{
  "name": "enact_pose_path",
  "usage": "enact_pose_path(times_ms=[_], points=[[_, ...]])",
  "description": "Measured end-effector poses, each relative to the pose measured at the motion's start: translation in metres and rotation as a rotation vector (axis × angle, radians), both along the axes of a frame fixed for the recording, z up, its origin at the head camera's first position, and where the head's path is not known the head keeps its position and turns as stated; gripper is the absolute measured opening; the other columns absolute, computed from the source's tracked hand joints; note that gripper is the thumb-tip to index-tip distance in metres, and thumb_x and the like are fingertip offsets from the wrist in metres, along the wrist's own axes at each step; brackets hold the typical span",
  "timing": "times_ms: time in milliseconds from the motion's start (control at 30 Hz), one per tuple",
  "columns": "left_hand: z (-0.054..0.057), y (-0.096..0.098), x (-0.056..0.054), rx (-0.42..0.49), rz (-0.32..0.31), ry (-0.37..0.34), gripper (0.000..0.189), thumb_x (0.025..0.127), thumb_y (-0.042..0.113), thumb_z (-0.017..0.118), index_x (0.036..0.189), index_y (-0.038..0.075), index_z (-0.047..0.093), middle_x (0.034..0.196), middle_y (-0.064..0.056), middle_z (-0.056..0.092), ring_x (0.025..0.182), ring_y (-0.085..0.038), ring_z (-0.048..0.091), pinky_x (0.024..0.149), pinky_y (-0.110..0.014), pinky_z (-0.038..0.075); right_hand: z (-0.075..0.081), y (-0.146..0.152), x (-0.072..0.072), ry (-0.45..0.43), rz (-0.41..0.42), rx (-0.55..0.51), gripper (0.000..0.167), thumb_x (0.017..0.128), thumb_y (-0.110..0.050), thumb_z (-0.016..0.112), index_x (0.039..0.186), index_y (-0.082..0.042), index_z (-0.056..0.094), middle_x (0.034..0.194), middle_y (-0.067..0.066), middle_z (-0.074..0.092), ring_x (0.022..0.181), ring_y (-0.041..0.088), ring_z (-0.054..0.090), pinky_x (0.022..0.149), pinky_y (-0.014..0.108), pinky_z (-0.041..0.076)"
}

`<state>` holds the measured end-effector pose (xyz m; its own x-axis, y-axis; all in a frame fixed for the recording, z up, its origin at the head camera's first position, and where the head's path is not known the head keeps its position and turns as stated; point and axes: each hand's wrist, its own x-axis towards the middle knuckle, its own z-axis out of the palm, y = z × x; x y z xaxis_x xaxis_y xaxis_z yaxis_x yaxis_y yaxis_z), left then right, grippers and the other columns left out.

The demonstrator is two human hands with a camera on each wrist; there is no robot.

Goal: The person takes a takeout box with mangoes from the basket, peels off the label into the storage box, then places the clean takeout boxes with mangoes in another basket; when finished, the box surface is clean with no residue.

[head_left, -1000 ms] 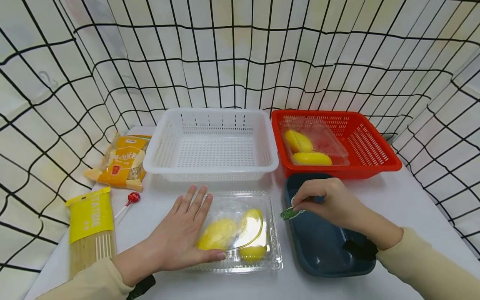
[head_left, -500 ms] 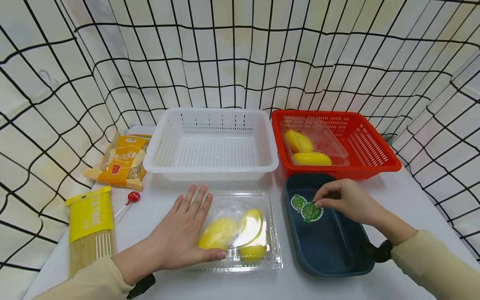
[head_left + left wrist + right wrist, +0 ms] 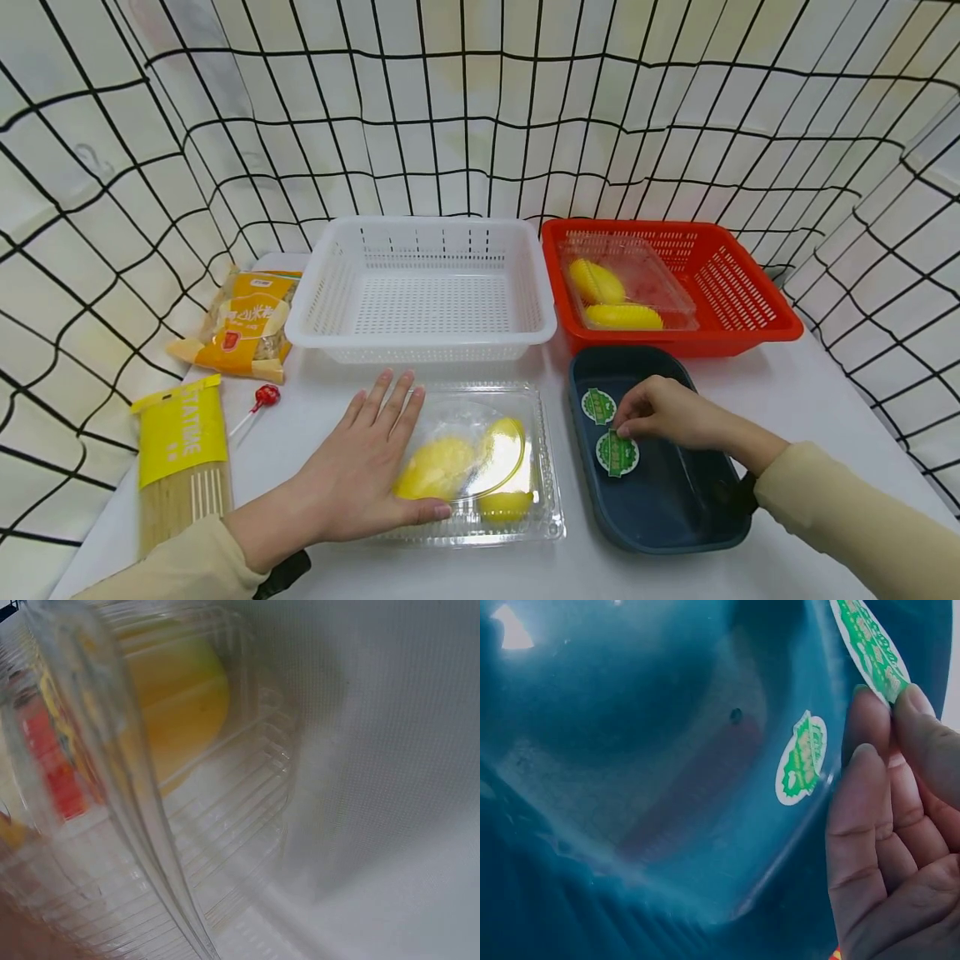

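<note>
My left hand [image 3: 360, 475] lies with fingers spread on the left part of a clear plastic clamshell box [image 3: 553, 500]. Yellow fruits [image 3: 435, 468] show through its lid; in the left wrist view, one fruit [image 3: 176, 705] appears behind the ribbed clear wall. Over the dark blue tray [image 3: 675, 533], my right hand [image 3: 671, 417] pinches the edge of a round green-and-white sticker [image 3: 618, 453] between thumb and index finger. A second such sticker [image 3: 597, 406] lies in the tray just beyond it. From the right wrist, the held sticker [image 3: 870, 649] is seen tilted, and the other sticker [image 3: 802, 760] rests below.
Behind the box stands a white basket [image 3: 420, 340]. A red basket [image 3: 750, 333] beside it holds another clear box [image 3: 660, 275] of yellow fruits. At left are an orange food bag [image 3: 255, 321], a red lollipop [image 3: 266, 395] and a yellow noodle pack [image 3: 180, 442]. Black wire mesh surrounds the table.
From the tray's left rim, my right hand moved right into the tray, then slightly left and nearer. The pinched sticker turned flat-side up and shifted off the other sticker. My left hand stayed put.
</note>
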<state>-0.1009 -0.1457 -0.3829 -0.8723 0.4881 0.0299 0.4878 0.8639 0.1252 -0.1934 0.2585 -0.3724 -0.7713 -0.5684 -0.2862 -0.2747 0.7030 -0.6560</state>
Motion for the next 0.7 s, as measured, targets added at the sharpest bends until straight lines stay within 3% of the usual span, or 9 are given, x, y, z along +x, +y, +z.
enact_pose_path(times_ms=[267, 700], points=[[-0.002, 0.0, 0.0, -0.006, 0.0, 0.018, 0.127, 0.079, 0.091, 0.049, 0.158, -0.005, 0.029, 0.169, -0.025, 0.018, 0.157, -0.047, 0.015, 0.122, -0.065, 0.026, -0.01, -0.011, -0.003, -0.004, 0.032, 0.051, 0.009, 0.092, -0.016, 0.076, 0.096, -0.008, 0.079, 0.082, -0.003, 0.075, 0.07, 0.007, 0.063, 0.072, 0.022, 0.06], [-0.002, -0.001, 0.0, -0.005, -0.003, 0.021, 0.127, 0.079, 0.092, 0.046, 0.158, -0.005, 0.028, 0.169, -0.025, 0.018, 0.157, -0.047, 0.015, 0.122, -0.065, 0.026, -0.025, -0.019, -0.006, 0.026, 0.005, 0.129, 0.004, 0.09, -0.012, 0.078, 0.087, -0.008, 0.077, 0.077, -0.004, 0.072, 0.068, 0.007, 0.059, 0.07, 0.023, 0.059]])
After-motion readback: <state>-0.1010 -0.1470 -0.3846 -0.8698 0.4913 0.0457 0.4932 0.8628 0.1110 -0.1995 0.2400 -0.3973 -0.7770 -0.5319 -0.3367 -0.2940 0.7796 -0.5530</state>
